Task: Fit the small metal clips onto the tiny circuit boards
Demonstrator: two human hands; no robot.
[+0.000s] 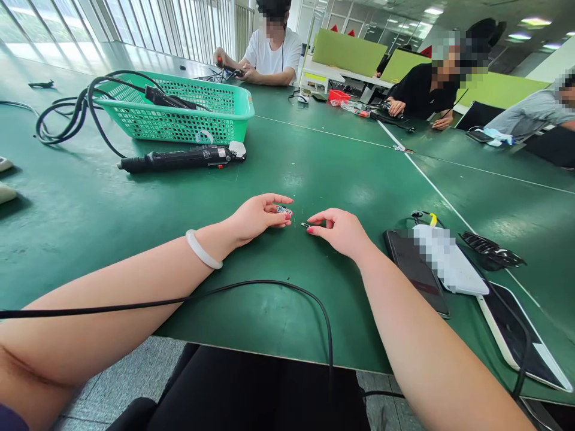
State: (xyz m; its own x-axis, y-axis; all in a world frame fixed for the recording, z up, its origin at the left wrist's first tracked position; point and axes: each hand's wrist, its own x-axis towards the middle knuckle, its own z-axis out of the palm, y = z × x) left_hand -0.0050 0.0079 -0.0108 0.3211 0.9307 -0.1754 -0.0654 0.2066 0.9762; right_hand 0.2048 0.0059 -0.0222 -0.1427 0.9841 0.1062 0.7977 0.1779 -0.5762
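Note:
My left hand [258, 216], with a pale bangle on its wrist, holds a small silvery, patterned part [284, 210] between thumb and fingers. It looks like a little metal or circuit piece; its exact kind is too small to tell. Facing it across a narrow gap, my right hand [339, 230] pinches a tiny, light-edged oblong piece [305, 225] at the fingertips. Both hands are low over the green table [269, 257], and the two parts are apart.
A black electric screwdriver [179, 158] lies before a green basket [179, 114] with cables. At right are a dark phone [415, 269], a white device [449, 257] and a tablet [525, 335]. A black cable [260, 281] crosses in front of me. Several people sit farther off.

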